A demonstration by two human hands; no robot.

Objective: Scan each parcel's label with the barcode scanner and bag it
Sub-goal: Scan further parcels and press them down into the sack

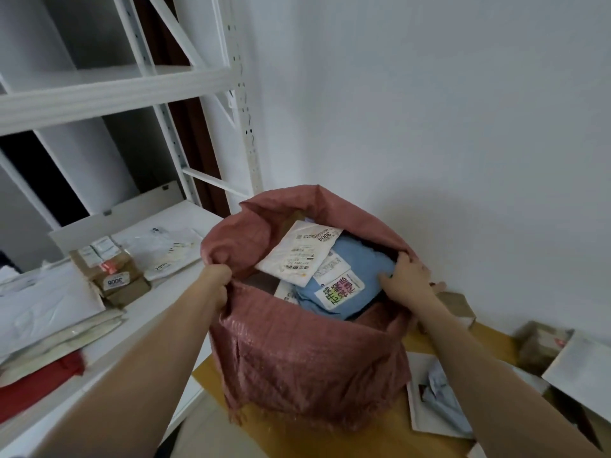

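A pink sack [310,358] stands open on the floor beside a white shelf [172,213]. The left hand [220,282] grips the sack's rim in a closed fist. The right hand [408,276] holds the opposite rim, fingers curled over the edge. Inside the sack lie a white parcel [297,252] with its label facing up, a blue parcel [350,279] partly under it, and what may be more parcels beneath, mostly hidden. On the shelf sit a brown box [115,276] and flat white mailers [43,302]. More parcels [439,398] lie on the floor to the right.
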